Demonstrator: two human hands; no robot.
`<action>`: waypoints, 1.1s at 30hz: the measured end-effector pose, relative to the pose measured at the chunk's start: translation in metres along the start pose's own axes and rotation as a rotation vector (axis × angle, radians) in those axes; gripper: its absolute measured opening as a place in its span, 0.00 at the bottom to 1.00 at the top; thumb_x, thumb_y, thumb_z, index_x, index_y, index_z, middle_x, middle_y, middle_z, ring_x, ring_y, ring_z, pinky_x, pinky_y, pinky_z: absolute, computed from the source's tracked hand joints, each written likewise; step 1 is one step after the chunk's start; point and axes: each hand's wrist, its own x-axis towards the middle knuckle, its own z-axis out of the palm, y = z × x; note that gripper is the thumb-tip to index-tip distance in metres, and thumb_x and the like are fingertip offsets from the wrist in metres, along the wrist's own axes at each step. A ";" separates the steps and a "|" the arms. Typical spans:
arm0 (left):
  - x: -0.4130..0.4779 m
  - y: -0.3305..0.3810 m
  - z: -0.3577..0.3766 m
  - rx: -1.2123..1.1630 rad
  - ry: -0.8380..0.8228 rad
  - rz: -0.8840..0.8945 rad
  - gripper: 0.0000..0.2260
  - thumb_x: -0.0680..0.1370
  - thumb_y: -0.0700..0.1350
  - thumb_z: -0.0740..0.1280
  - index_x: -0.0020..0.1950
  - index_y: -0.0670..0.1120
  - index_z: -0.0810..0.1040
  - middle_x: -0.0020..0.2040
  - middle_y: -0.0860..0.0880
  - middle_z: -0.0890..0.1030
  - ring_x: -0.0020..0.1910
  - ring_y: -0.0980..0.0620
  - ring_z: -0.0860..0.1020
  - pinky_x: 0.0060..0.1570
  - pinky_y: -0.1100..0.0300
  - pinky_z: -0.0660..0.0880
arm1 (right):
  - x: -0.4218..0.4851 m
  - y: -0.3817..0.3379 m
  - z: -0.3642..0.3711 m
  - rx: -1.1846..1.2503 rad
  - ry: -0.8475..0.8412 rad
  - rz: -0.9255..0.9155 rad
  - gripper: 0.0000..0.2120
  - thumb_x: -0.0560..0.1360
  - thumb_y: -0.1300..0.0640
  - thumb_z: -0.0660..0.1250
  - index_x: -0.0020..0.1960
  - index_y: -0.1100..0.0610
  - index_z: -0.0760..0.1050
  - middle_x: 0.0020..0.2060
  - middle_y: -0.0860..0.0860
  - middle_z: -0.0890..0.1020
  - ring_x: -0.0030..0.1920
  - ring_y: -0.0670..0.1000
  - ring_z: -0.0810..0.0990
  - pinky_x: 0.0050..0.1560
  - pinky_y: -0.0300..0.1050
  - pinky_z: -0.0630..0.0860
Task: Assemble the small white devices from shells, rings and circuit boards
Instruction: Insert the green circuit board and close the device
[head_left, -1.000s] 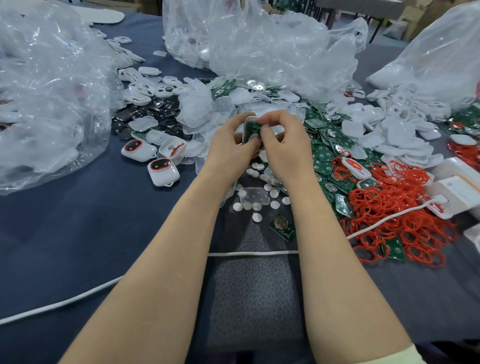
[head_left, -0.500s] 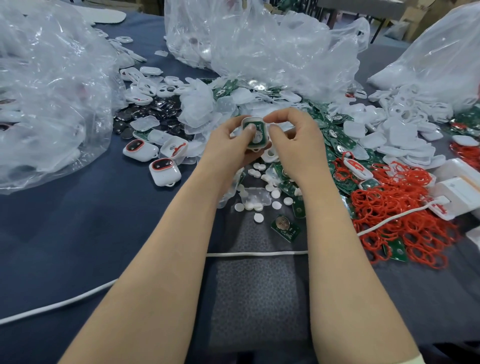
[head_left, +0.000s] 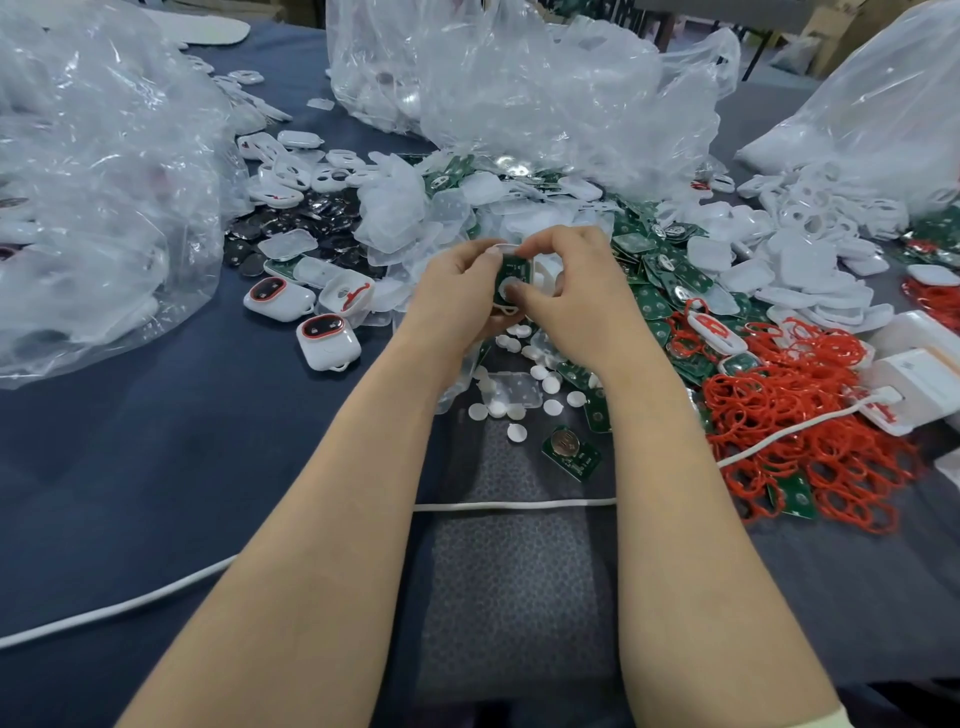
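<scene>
Both hands hold one small white shell (head_left: 511, 278) with a green circuit board inside it, above the middle of the table. My left hand (head_left: 457, 296) grips the shell from the left, thumb on its top edge. My right hand (head_left: 576, 296) pinches it from the right, thumb pressing on the board's round white disc. Two finished white devices with red rings (head_left: 327, 340) lie to the left. Green circuit boards (head_left: 670, 291), red rings (head_left: 800, 415) and white shells (head_left: 810, 270) lie heaped to the right.
Big clear plastic bags stand at the left (head_left: 93, 208), back (head_left: 519, 88) and right (head_left: 872, 119). Small white discs (head_left: 514, 410) and a loose circuit board (head_left: 570, 450) lie below the hands. A white cable (head_left: 514, 503) crosses the dark blue cloth. White boxes (head_left: 919, 374) sit at the right edge.
The shell has turned its open side toward me, so the green board now shows. My right thumb has moved onto the board's disc. Both hands stay at the same spot.
</scene>
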 end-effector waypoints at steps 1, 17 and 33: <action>0.000 0.000 0.000 0.010 0.001 0.002 0.11 0.83 0.42 0.58 0.45 0.51 0.76 0.45 0.49 0.80 0.41 0.50 0.80 0.33 0.64 0.79 | 0.000 0.000 0.000 0.007 -0.008 -0.002 0.12 0.75 0.56 0.69 0.57 0.52 0.73 0.59 0.50 0.68 0.36 0.38 0.64 0.52 0.39 0.70; 0.004 -0.002 -0.002 -0.089 0.006 -0.057 0.09 0.79 0.34 0.65 0.56 0.45 0.74 0.59 0.38 0.79 0.43 0.47 0.84 0.33 0.64 0.79 | 0.004 0.005 -0.010 0.395 0.295 0.054 0.07 0.76 0.60 0.67 0.45 0.48 0.73 0.37 0.42 0.75 0.37 0.38 0.73 0.42 0.32 0.70; 0.002 0.002 0.002 -0.025 -0.031 -0.067 0.10 0.81 0.39 0.57 0.48 0.48 0.76 0.55 0.39 0.82 0.52 0.42 0.83 0.36 0.61 0.80 | 0.004 0.002 -0.007 0.382 0.238 0.037 0.09 0.75 0.61 0.67 0.43 0.48 0.76 0.37 0.42 0.77 0.38 0.40 0.74 0.39 0.28 0.71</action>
